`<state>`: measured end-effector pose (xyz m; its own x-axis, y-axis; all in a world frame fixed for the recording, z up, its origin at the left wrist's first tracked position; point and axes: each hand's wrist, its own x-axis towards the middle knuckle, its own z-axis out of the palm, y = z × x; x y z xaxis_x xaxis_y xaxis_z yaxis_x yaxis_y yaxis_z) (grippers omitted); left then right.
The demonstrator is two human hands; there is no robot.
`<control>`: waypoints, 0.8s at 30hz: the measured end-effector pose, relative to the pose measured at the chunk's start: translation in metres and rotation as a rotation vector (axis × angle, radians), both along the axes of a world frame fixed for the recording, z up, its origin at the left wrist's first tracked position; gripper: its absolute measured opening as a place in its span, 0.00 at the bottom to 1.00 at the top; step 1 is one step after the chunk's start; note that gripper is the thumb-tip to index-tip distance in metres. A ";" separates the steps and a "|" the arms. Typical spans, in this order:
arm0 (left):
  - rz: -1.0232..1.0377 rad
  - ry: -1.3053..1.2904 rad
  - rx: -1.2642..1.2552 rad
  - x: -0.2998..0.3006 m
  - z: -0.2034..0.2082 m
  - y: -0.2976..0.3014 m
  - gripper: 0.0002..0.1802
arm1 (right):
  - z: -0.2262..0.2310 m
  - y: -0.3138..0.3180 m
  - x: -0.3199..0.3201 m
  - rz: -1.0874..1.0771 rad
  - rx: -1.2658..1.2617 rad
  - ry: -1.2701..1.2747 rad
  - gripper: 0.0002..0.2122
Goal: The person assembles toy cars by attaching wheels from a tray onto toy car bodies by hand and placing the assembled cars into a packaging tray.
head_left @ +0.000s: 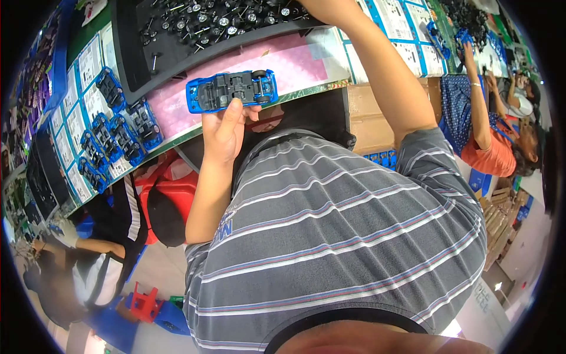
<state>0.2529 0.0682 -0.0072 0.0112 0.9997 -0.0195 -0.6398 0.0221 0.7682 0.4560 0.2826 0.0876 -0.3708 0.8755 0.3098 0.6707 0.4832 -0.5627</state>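
Observation:
My left hand (225, 133) is closed round a blue toy car (231, 92), with the thumb pressed on its black underside. The car is held upside down above the table's front edge. Black wheels show at its right end; I make out none at the left end. Beyond it, my right arm reaches over a black tray (233, 47) heaped with small wheel-and-axle sets (224, 22). Only the base of my right hand (323, 7) shows at the upper edge, so its fingers are out of sight.
Several blue toy cars (121, 138) lie on the table at the left. A pink mat (177, 107) lies under the tray's front. One person (495, 147) works at the right, another (97, 271) at the lower left. A cardboard box (371, 118) stands below the table edge.

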 end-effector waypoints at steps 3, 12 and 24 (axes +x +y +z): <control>-0.006 0.002 -0.013 0.003 -0.001 -0.001 0.19 | 0.007 -0.018 0.009 0.075 0.082 0.268 0.08; -0.072 -0.035 0.050 0.012 -0.006 0.001 0.17 | 0.014 -0.123 -0.055 0.458 -0.002 0.223 0.20; -0.049 -0.049 0.060 0.001 -0.009 -0.018 0.21 | 0.019 -0.145 -0.049 0.461 0.069 0.028 0.28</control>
<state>0.2537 0.0503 -0.0159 0.0593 0.9973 0.0423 -0.6763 0.0090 0.7366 0.4072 0.1373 0.1065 -0.7069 0.5984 0.3770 0.3620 0.7641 -0.5340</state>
